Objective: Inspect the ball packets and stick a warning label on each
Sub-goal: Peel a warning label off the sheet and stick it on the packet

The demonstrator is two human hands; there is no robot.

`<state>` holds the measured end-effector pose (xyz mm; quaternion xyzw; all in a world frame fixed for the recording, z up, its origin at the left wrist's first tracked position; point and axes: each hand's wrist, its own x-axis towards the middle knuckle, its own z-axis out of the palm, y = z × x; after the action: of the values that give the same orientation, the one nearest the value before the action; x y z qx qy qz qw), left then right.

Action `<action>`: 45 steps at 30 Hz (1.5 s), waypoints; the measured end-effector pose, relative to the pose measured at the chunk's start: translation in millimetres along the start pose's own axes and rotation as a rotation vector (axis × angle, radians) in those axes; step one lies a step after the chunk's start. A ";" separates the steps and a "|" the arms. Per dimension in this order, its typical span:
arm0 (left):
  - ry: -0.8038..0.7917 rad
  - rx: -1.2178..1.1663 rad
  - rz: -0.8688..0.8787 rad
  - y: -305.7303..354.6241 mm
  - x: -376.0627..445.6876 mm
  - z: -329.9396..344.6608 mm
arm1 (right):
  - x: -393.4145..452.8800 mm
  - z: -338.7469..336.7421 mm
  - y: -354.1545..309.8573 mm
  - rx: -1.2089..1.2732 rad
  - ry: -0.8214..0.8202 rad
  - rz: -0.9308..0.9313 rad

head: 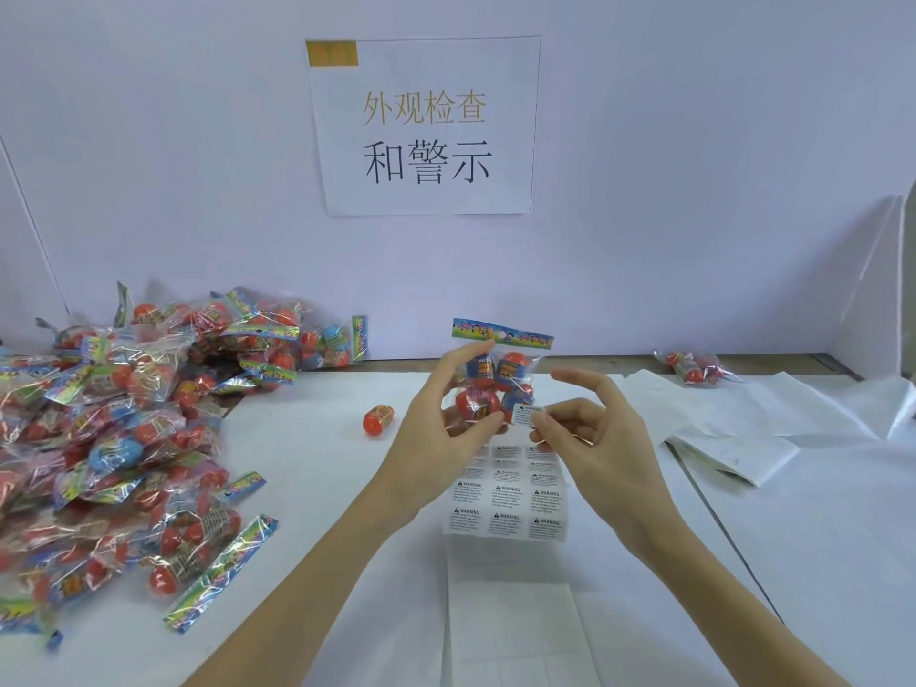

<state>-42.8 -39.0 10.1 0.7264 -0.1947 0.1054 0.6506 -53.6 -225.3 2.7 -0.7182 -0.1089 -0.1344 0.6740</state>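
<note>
Head view: label applied to a ball packet.
The left hand (436,414) gripped the ball packet (495,384) above the surface (317,488); the right hand (590,433) pinched a warning label (524,414) against it, over the label sheet (505,493).

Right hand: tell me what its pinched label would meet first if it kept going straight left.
The right hand pinches a small white warning label at the clear ball packet's lower corner; it probably meets that packet first, though depth is unclear.
</note>
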 end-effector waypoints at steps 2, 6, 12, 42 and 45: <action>-0.026 0.022 0.020 0.7 -1.4 0.2 | 0.4 0.2 0.8 -0.002 -0.003 0.000; -0.052 0.008 0.016 1.8 -2.8 2.6 | 0.5 0.7 2.3 -0.009 0.013 0.005; -0.065 -0.020 -0.013 3.1 -4.7 4.1 | -0.5 1.3 3.6 -0.017 0.016 0.010; 0.099 -0.200 -0.201 5.9 3.5 0.9 | 2.9 -5.1 0.3 -0.103 -0.042 0.002; 0.195 -0.027 -0.136 8.2 6.0 -5.5 | 1.6 -7.2 1.1 -0.391 -0.096 -0.169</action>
<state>-40.3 -35.2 20.6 0.7156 -0.0822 0.1286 0.6817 -52.0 -232.6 2.6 -0.8290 -0.1725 -0.1747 0.5024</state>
